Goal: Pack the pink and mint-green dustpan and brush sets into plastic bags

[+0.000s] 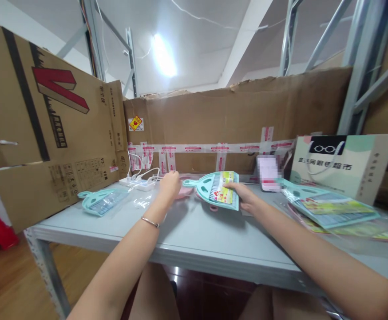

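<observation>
My right hand is closed on the wide end of a teal dustpan. A small brush with a bright printed card lies nested in this dustpan, and something pink shows underneath. Close to the dustpan's handle is my left hand, its fingers pinched together. What they hold is hidden, though clear plastic shows around that hand. A pink piece lies just beyond its wrist on the grey table.
Another teal dustpan set lies at the left. Several wrapped sets are stacked at the right, before a paper bag and a phone. A white power strip with cables sits behind. Cardboard walls the back.
</observation>
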`<act>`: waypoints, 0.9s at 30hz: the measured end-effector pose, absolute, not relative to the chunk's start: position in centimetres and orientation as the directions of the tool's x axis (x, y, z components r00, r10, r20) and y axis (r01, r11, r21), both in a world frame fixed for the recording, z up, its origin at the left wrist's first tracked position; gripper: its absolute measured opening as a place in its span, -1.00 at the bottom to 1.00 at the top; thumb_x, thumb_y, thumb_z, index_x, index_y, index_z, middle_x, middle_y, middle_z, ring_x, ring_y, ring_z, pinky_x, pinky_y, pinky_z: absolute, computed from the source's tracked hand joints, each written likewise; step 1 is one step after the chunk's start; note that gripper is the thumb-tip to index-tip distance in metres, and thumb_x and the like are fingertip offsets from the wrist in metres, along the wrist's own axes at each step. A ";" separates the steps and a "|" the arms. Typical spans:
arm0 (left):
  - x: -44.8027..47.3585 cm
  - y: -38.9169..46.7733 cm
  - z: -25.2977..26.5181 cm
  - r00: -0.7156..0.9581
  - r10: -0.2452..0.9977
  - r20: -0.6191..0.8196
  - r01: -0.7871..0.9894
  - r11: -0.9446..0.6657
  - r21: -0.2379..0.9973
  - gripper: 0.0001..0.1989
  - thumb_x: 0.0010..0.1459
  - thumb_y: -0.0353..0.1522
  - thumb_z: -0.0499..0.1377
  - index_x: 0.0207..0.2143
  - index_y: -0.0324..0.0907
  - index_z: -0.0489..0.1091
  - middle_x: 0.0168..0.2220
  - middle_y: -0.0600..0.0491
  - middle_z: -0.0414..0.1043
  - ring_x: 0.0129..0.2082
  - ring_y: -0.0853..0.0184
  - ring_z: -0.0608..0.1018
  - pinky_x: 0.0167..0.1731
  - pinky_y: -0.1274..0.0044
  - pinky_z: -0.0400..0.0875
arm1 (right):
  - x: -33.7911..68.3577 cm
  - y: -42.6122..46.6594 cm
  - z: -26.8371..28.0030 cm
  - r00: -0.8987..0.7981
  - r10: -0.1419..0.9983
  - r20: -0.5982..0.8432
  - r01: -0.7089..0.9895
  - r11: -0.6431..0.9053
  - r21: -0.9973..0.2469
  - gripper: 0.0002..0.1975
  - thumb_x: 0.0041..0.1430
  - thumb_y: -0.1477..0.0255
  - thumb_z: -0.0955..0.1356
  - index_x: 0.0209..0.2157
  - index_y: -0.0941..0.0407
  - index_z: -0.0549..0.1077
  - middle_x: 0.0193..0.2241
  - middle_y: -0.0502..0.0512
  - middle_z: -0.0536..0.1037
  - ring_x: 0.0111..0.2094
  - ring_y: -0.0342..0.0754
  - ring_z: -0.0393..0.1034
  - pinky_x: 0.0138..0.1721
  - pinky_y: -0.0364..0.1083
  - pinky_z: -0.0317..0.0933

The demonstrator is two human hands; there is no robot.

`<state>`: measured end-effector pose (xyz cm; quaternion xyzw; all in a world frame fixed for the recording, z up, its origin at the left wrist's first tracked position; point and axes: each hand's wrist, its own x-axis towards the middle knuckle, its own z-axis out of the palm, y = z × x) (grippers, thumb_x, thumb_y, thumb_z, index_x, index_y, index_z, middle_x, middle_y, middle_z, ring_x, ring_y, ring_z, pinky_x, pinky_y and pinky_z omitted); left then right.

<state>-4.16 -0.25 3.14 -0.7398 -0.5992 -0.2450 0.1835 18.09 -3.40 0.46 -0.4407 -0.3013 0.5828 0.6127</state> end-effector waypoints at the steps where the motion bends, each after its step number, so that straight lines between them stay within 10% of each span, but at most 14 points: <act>1: -4.0 -0.4 3.1 0.175 0.786 0.593 0.970 -0.240 0.032 -0.73 0.15 -0.50 -0.08 -0.27 -0.26 0.41 -0.27 -0.11 0.42 -0.24 0.24 0.50 -0.27 0.48 0.35 | 17.9 -3.6 0.5 0.108 0.982 -0.158 -0.445 -0.094 -0.890 -0.77 -0.01 0.68 0.29 -0.25 0.26 0.41 -0.49 0.20 0.57 -0.40 0.02 0.51 -0.24 0.07 0.41; 18: 0.5 -2.7 1.1 0.648 0.514 0.561 0.697 -0.698 -0.165 -0.75 0.19 -0.51 -0.09 -0.36 -0.22 0.38 -0.31 -0.03 0.31 -0.33 0.35 0.37 -0.33 0.56 0.29 | 16.2 -3.7 0.2 0.112 0.993 0.034 -0.494 0.085 -0.865 -0.81 -0.06 0.72 0.31 -0.38 0.21 0.45 -0.53 0.10 0.58 -0.45 -0.02 0.51 -0.26 0.00 0.42; 27: 0.1 -3.0 1.5 0.500 0.377 0.780 0.450 -0.882 0.139 -0.73 0.22 -0.30 -0.02 -0.13 -0.17 0.38 -0.20 -0.08 0.35 -0.16 0.29 0.41 -0.09 0.45 0.29 | 17.0 -2.9 0.5 0.274 0.956 0.106 -0.619 0.259 -0.741 -0.83 -0.02 0.66 0.32 -0.34 0.19 0.44 -0.44 0.08 0.58 -0.40 -0.05 0.50 -0.25 -0.03 0.41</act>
